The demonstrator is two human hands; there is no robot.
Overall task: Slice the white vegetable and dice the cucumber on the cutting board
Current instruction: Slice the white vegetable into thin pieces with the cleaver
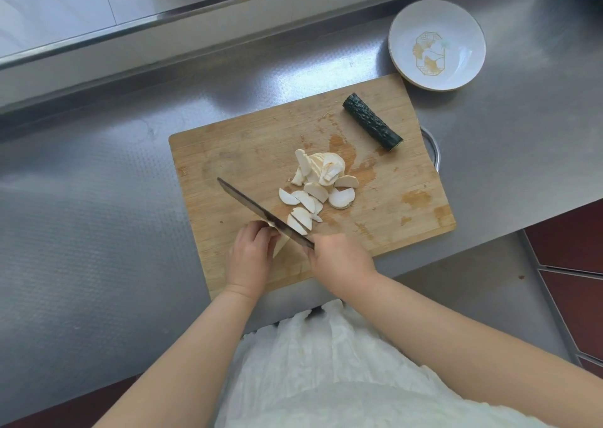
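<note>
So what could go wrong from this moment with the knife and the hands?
1. The left hand holds the white piece right against the knife; its fingertips could get nicked.
2. That piece looks small, so it may slip under the blade.
3. Cut slices crowd beside the blade, and the cucumber, being round, might roll on the board.

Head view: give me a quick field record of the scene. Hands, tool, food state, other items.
left hand: holds down the uncut white vegetable piece beside the blade
right hand: grips the knife handle
knife: blade angled across the cutting board, at the white piece
white slices: piled mid-board
cucumber: whole piece, uncut, board's far right corner
plate: empty, on the counter beyond the board
</note>
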